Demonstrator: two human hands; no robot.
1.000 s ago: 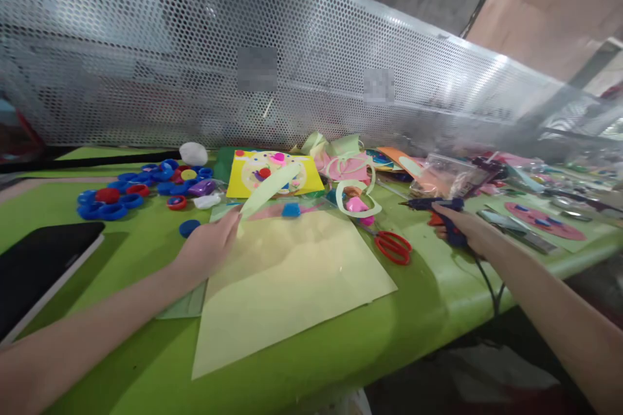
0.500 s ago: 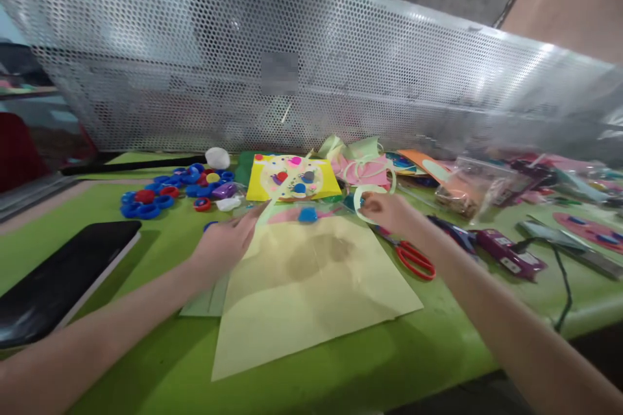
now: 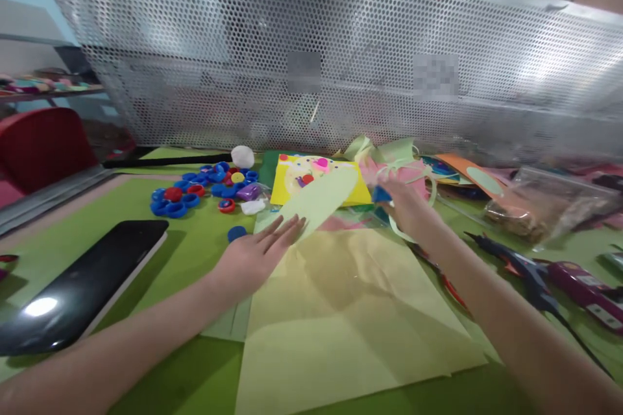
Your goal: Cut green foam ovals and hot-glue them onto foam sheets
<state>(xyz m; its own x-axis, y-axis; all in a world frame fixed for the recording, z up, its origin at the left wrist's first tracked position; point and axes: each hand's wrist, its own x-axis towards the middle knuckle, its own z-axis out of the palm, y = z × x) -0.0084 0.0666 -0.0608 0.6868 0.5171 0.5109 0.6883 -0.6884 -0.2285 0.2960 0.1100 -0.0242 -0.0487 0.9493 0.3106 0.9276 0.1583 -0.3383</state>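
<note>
My left hand (image 3: 257, 253) has its fingers stretched over the lower end of a pale green paper oval (image 3: 324, 198), gripping it with the thumb out of sight. The oval tilts up over a yellow card (image 3: 363, 194) with colourful decorations. Below it spreads a large creased cream sheet (image 3: 360, 331). My right hand (image 3: 402, 198) is smeared by motion beside a pile of pink paper and pale strips (image 3: 365, 149). A blue piece (image 3: 381, 194) shows at its fingers, and a curled pale strip (image 3: 399, 231) under it; whether either is held is unclear.
At left lie a black phone (image 3: 92, 279), flower shapes of blue and red bottle caps (image 3: 175, 201) and a loose blue cap (image 3: 237, 233). Scissors with red handles (image 3: 455, 292) are half under my right forearm. A glue gun (image 3: 528, 272) lies at right. A perforated metal panel (image 3: 243, 78) stands behind.
The view has turned left. The paper oval, seen nearly edge-on before, now shows its broad face. My right hand has moved up from the curled strip towards the paper pile.
</note>
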